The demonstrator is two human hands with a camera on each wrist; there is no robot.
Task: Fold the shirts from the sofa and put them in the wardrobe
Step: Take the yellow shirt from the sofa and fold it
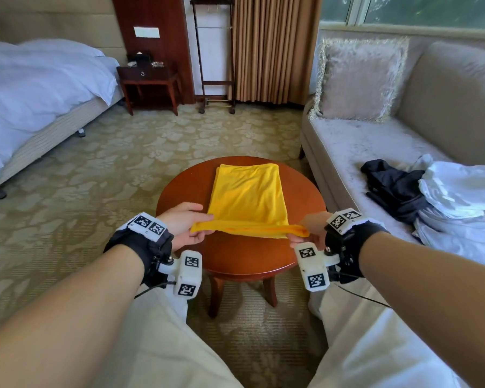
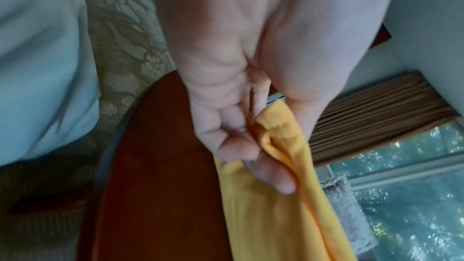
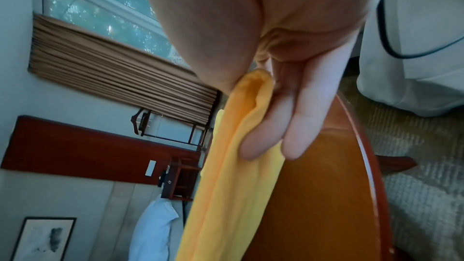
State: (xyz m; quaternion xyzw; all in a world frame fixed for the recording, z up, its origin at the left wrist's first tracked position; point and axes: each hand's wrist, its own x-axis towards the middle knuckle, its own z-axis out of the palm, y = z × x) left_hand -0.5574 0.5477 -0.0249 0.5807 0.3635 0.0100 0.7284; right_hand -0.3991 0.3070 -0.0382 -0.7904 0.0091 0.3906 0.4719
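While your left hand (image 1: pixel 186 224) pinches the near left corner of the yellow shirt (image 1: pixel 248 198) between thumb and curled fingers (image 2: pixel 238 146), your right hand (image 1: pixel 308 229) pinches the near right corner, its fingers (image 3: pixel 298 126) lying fairly straight under the cloth and the thumb on top. Between your hands the near edge is lifted off the round wooden desk (image 1: pixel 235 256) and pulled taut; the far part of the shirt lies flat on the desk top, already folded into a narrow rectangle. To your right, on the beige sofa (image 1: pixel 361 147), a dark garment (image 1: pixel 395 186) lies crumpled, touching a heap of white shirts (image 1: pixel 459 197). A bed (image 1: pixel 39 88) with white bedding stands well apart to the left.
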